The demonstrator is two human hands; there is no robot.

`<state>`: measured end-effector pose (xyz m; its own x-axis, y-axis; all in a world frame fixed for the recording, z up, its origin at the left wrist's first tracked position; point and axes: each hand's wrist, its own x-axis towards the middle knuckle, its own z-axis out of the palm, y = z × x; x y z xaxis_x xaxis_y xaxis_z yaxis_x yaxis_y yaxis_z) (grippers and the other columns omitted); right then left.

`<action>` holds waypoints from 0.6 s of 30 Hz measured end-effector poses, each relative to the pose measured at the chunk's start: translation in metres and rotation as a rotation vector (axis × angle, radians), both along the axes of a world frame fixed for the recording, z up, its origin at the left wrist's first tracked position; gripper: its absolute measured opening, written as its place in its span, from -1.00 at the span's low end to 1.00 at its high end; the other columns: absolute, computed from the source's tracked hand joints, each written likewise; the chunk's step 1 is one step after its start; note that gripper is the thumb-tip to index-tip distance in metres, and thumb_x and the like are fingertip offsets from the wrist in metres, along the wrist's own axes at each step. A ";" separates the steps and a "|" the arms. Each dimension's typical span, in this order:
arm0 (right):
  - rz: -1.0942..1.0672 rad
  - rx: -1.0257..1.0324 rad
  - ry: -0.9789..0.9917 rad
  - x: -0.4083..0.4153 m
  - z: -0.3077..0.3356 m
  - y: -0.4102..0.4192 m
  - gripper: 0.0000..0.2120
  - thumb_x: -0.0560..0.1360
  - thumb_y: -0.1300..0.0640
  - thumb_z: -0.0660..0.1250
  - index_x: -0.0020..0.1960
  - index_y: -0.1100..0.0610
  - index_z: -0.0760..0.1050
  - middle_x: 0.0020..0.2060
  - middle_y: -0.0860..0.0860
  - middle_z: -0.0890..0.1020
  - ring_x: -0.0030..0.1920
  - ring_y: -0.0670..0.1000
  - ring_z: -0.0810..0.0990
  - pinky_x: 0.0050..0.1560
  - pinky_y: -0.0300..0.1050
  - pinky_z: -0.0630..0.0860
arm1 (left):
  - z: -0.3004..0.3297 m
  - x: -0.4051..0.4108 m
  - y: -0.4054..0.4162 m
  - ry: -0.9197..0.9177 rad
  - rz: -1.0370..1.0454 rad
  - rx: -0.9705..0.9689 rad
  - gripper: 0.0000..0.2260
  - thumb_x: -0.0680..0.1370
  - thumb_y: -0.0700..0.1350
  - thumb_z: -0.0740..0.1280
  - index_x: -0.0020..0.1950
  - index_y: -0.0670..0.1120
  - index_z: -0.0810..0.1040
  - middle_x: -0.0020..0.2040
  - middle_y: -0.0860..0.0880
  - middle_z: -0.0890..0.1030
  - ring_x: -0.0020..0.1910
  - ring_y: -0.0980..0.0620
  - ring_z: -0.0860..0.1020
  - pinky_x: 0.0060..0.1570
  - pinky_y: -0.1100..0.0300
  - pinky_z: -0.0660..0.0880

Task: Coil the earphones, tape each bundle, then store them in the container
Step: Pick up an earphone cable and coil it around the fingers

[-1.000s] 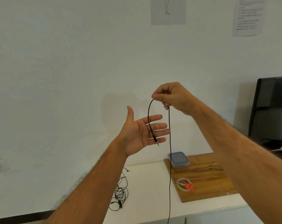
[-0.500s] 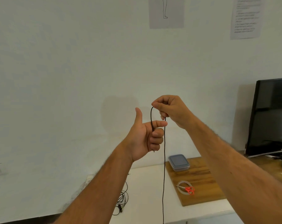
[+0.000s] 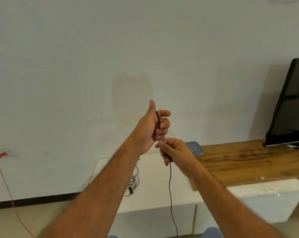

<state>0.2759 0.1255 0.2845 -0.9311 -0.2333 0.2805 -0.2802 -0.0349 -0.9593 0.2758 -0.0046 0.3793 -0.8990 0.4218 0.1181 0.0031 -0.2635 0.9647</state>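
Head view: my left hand (image 3: pixel 149 127) curls its fingers (image 3: pixel 164 125) round the cord (image 3: pixel 170 186), thumb up; my right hand (image 3: pixel 173 152) pinches it just below, the rest hanging down. Coiling has just begun; next I wrap another loop. Container (image 3: pixel 195 149) waits behind.

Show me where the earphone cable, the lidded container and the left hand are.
earphone cable (image 3: pixel 170 182): head view, hanging stretch below the right hand.
lidded container (image 3: pixel 195 147): head view, grey lid.
left hand (image 3: pixel 151 129): head view, palm.

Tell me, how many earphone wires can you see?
2. One black wire is held by both hands, left hand above right hand. Another tangled wire lies on the white table. More may be hidden behind the arms.
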 end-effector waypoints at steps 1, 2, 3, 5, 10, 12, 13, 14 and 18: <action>0.012 0.009 -0.023 0.007 -0.008 -0.001 -0.81 0.61 0.20 0.26 -0.11 0.22 0.60 -0.43 0.03 0.49 -0.49 0.00 0.40 -0.43 -0.15 0.40 | -0.003 -0.002 -0.002 0.001 0.017 -0.009 -0.47 0.60 0.32 -0.08 -0.02 -0.08 0.45 -0.43 0.04 0.33 -0.48 0.11 0.20 -0.47 0.26 0.15; 0.024 0.028 -0.045 0.013 -0.013 -0.002 -0.81 0.61 0.19 0.26 -0.08 0.21 0.61 -0.42 0.03 0.49 -0.48 0.01 0.40 -0.42 -0.14 0.40 | -0.007 -0.004 -0.005 0.003 0.036 -0.018 -0.48 0.60 0.30 -0.07 -0.03 -0.09 0.45 -0.43 0.03 0.34 -0.48 0.10 0.21 -0.46 0.25 0.15; 0.034 0.058 -0.061 0.019 -0.017 -0.002 -0.81 0.62 0.18 0.26 -0.07 0.19 0.62 -0.43 0.02 0.49 -0.47 0.01 0.41 -0.41 -0.13 0.40 | -0.010 -0.006 -0.007 0.006 0.056 -0.030 -0.48 0.61 0.29 -0.07 -0.02 -0.09 0.45 -0.43 0.03 0.35 -0.48 0.10 0.22 -0.44 0.24 0.15; 0.043 0.125 -0.075 0.026 -0.020 -0.001 -0.81 0.61 0.17 0.26 -0.06 0.16 0.63 -0.45 0.00 0.49 -0.46 0.00 0.42 -0.39 -0.13 0.42 | -0.019 -0.012 -0.011 0.023 0.101 -0.076 -0.49 0.62 0.27 -0.07 -0.01 -0.10 0.45 -0.43 0.03 0.39 -0.48 0.09 0.26 -0.43 0.24 0.19; 0.080 0.353 -0.064 0.036 -0.005 0.006 -0.87 0.58 0.15 0.31 0.02 0.06 0.63 -0.42 0.06 0.43 -0.42 -0.05 0.40 -0.35 -0.15 0.52 | -0.040 -0.017 -0.018 0.071 0.208 -0.247 -0.50 0.64 0.23 -0.09 0.04 -0.09 0.49 -0.39 0.02 0.47 -0.46 0.10 0.33 -0.37 0.22 0.28; 0.095 0.484 -0.021 0.038 0.004 0.008 -0.88 0.58 0.12 0.30 0.04 0.01 0.62 -0.42 0.05 0.39 -0.41 -0.05 0.36 -0.36 -0.18 0.48 | -0.047 -0.016 -0.018 0.095 0.232 -0.315 -0.50 0.65 0.22 -0.10 0.04 -0.08 0.50 -0.38 0.03 0.48 -0.46 0.12 0.35 -0.36 0.23 0.30; 0.086 0.542 0.017 0.038 0.009 0.009 -0.89 0.58 0.10 0.30 0.02 -0.01 0.61 -0.43 0.02 0.40 -0.41 -0.05 0.35 -0.37 -0.17 0.43 | -0.051 -0.016 -0.018 0.110 0.239 -0.348 -0.51 0.65 0.20 -0.09 0.04 -0.08 0.50 -0.38 0.03 0.48 -0.46 0.14 0.36 -0.36 0.24 0.31; 0.072 0.590 0.061 0.038 0.014 0.009 -0.90 0.57 0.08 0.31 -0.02 -0.01 0.61 -0.44 -0.01 0.42 -0.41 -0.06 0.34 -0.36 -0.15 0.39 | -0.055 -0.016 -0.017 0.119 0.241 -0.382 -0.52 0.66 0.19 -0.08 0.05 -0.09 0.51 -0.37 0.03 0.49 -0.45 0.14 0.37 -0.36 0.24 0.32; -0.014 0.713 0.220 0.032 0.029 0.010 -0.84 0.55 0.10 0.33 -0.20 0.04 0.59 -0.48 -0.20 0.50 -0.44 -0.15 0.39 -0.34 -0.20 0.38 | -0.076 -0.006 -0.014 0.165 0.186 -0.520 -0.51 0.66 0.18 -0.08 -0.10 -0.07 0.51 -0.42 0.11 0.47 -0.42 0.16 0.39 -0.32 0.29 0.34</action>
